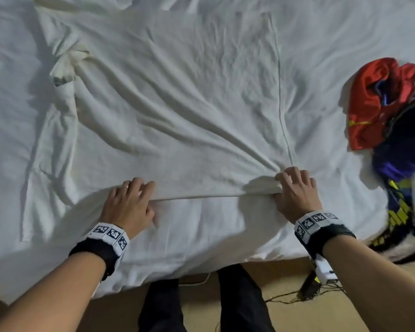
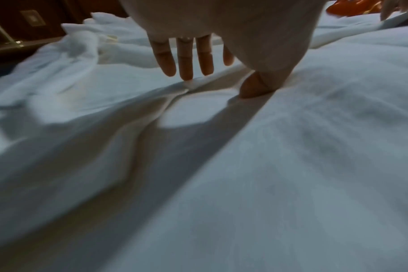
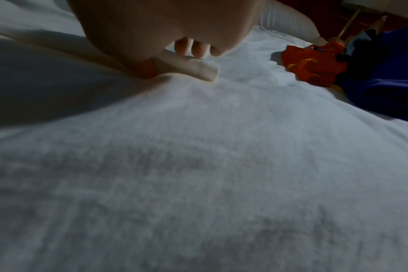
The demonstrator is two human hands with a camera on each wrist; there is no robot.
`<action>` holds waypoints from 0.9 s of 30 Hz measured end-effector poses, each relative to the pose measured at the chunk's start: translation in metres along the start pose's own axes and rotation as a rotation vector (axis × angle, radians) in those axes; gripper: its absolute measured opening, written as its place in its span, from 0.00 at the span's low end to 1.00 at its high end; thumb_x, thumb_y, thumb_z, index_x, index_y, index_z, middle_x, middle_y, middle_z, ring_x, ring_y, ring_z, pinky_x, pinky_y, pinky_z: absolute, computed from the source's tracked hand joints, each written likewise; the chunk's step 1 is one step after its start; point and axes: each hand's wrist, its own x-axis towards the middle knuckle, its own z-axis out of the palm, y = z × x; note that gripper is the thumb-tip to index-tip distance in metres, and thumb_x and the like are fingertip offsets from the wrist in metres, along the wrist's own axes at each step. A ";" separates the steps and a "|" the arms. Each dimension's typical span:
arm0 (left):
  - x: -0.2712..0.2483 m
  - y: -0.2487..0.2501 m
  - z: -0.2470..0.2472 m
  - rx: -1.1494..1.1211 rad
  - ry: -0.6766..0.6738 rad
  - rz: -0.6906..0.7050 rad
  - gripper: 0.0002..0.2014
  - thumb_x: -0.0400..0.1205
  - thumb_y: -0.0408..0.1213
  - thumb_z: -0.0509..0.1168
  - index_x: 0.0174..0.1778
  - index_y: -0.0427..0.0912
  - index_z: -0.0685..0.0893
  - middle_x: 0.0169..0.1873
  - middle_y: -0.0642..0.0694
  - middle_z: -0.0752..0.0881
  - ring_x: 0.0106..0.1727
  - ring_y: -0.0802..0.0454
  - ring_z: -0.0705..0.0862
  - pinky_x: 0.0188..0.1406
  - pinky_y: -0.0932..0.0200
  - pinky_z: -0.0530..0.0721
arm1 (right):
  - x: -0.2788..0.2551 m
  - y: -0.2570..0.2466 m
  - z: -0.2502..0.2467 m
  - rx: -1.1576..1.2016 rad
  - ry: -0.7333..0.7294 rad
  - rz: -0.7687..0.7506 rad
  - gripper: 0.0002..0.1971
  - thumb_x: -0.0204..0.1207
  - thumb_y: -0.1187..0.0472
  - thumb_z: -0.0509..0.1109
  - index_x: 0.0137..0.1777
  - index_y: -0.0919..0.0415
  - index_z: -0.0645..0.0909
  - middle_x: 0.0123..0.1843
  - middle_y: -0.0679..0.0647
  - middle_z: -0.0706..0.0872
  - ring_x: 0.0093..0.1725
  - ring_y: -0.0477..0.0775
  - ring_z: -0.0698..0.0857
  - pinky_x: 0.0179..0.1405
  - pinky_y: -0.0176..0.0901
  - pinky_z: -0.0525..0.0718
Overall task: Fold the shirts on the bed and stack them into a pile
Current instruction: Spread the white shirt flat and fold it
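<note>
Our forearms reached in from near edge. At left, our left hand (image 1: 130, 202) lay with fingers spread, fingertips (image 2: 186, 73) pressing side edge of white shirt (image 1: 177, 97), spread wrinkled across bed (image 1: 345, 44). Right of it, our right hand (image 1: 295, 190) pinched shirt's hem corner. Far right, crumpled red and blue shirts (image 1: 388, 111) lay unfolded. We judged folding barely begun; no pile visible.
</note>
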 end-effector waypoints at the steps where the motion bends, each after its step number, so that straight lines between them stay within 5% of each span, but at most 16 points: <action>1: 0.009 0.006 -0.002 -0.002 -0.014 0.013 0.27 0.62 0.39 0.74 0.59 0.41 0.83 0.48 0.39 0.80 0.46 0.35 0.82 0.41 0.42 0.78 | 0.001 0.002 0.000 -0.009 0.002 -0.033 0.16 0.64 0.66 0.75 0.53 0.62 0.81 0.53 0.62 0.80 0.50 0.69 0.78 0.46 0.60 0.77; 5: 0.028 0.021 -0.012 -0.088 0.026 0.070 0.08 0.72 0.33 0.68 0.46 0.41 0.82 0.40 0.41 0.82 0.39 0.35 0.85 0.30 0.45 0.83 | 0.000 0.015 -0.006 0.053 0.073 -0.102 0.09 0.63 0.74 0.69 0.43 0.65 0.79 0.46 0.63 0.79 0.42 0.67 0.78 0.35 0.52 0.75; 7: 0.023 0.021 -0.012 -0.130 0.077 0.094 0.06 0.74 0.36 0.59 0.43 0.42 0.79 0.37 0.41 0.81 0.36 0.36 0.85 0.24 0.47 0.80 | -0.005 0.026 -0.011 0.059 0.111 -0.100 0.10 0.62 0.77 0.70 0.41 0.65 0.79 0.44 0.63 0.78 0.40 0.66 0.76 0.32 0.52 0.76; 11: 0.005 0.015 0.014 -0.054 -0.092 0.258 0.06 0.73 0.38 0.53 0.45 0.48 0.69 0.41 0.43 0.79 0.37 0.36 0.85 0.29 0.44 0.85 | -0.016 0.036 -0.011 -0.170 -0.146 -0.180 0.13 0.58 0.72 0.76 0.43 0.62 0.84 0.45 0.59 0.79 0.40 0.63 0.78 0.35 0.52 0.78; 15: 0.007 0.025 -0.001 -0.212 -0.195 0.099 0.04 0.78 0.43 0.60 0.41 0.50 0.71 0.40 0.53 0.77 0.40 0.44 0.80 0.34 0.53 0.74 | -0.010 0.020 -0.028 -0.203 -0.318 -0.069 0.09 0.60 0.61 0.68 0.40 0.58 0.86 0.43 0.54 0.81 0.45 0.63 0.79 0.44 0.53 0.76; 18: 0.004 0.016 -0.014 -0.306 -0.152 -0.049 0.09 0.81 0.48 0.64 0.42 0.48 0.74 0.41 0.52 0.80 0.43 0.44 0.81 0.38 0.53 0.75 | -0.005 -0.010 -0.043 -0.100 -0.335 -0.036 0.07 0.65 0.57 0.65 0.37 0.58 0.83 0.40 0.54 0.83 0.45 0.63 0.82 0.44 0.51 0.76; 23: -0.018 -0.054 -0.018 -0.527 0.035 -0.379 0.08 0.81 0.45 0.66 0.38 0.48 0.79 0.45 0.46 0.84 0.47 0.37 0.83 0.44 0.49 0.81 | 0.002 -0.105 -0.041 0.255 -0.385 0.066 0.04 0.73 0.61 0.66 0.42 0.57 0.82 0.40 0.52 0.82 0.42 0.62 0.82 0.36 0.44 0.73; 27: -0.045 -0.130 -0.006 -0.446 0.081 -0.551 0.08 0.79 0.43 0.68 0.51 0.46 0.82 0.57 0.39 0.81 0.59 0.33 0.80 0.54 0.42 0.80 | 0.004 -0.211 -0.017 0.402 -0.481 0.047 0.06 0.75 0.57 0.66 0.37 0.54 0.80 0.39 0.56 0.85 0.42 0.63 0.83 0.39 0.47 0.79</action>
